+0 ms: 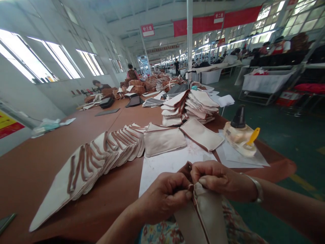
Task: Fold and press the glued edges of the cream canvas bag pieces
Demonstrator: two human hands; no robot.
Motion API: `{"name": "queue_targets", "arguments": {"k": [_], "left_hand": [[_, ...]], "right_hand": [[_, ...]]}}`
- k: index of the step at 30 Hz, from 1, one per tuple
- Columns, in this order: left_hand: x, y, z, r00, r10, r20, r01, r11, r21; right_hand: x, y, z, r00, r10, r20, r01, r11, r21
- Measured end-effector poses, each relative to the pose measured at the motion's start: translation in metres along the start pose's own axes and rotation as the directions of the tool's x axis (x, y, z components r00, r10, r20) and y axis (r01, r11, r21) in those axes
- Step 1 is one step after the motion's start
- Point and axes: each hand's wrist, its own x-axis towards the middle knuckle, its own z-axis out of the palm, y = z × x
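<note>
Both my hands pinch a cream fabric panel with brown edging (pixel 212 213), held over my lap at the table's near edge. My left hand (pixel 165 193) grips the left side of its brown-edged seam, fingers closed. On the other side of the seam, my right hand (pixel 223 179) is closed too, thumb and fingertips pressed together. The hands almost touch. Just beyond them, white paper (pixel 162 167) covers part of the table, and two similar panels lie at its far edge: a cream panel (pixel 165 140) and another cream panel (pixel 201 134) to its right.
A fanned row of cream pieces (pixel 101 159) stretches across the brown table (pixel 122 200) on the left. Stacked pieces (pixel 175 110) stand farther back. At right sit a black cone-shaped bottle (pixel 238 118) and a yellow-handled brush (pixel 253 136) on a stained holder (pixel 236 137). Other people work far off.
</note>
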Motion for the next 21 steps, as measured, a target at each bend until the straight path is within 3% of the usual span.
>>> {"name": "queue_targets", "arguments": {"k": [2,5,10,14,17,21], "left_hand": [[0.001,0.002,0.002,0.998,0.01,-0.062,-0.009,1.0,0.007],[0.002,0.0,0.004,0.989,-0.017,-0.147,0.025,0.998,0.05],[0.006,-0.007,0.004,0.975,-0.023,-0.219,0.052,0.99,0.127],[0.008,-0.006,0.006,0.975,-0.077,-0.206,0.098,0.991,0.093],[0.008,-0.004,0.005,0.979,-0.1,-0.177,0.098,0.995,-0.019],[0.01,-0.009,0.002,0.985,-0.142,-0.099,0.111,0.956,-0.273]], "right_hand": [[0.003,0.004,0.001,0.998,0.067,-0.018,-0.065,0.991,0.118],[0.003,0.008,0.006,0.989,0.131,-0.064,-0.12,0.981,0.15],[0.003,0.005,0.013,0.977,0.161,-0.14,-0.16,0.987,0.02],[0.003,0.008,0.015,0.966,0.156,-0.206,-0.172,0.983,-0.066],[0.0,0.012,0.016,0.972,0.021,-0.235,-0.063,0.983,-0.174],[-0.004,0.015,0.012,0.951,-0.289,-0.111,0.231,0.901,-0.366]]}}
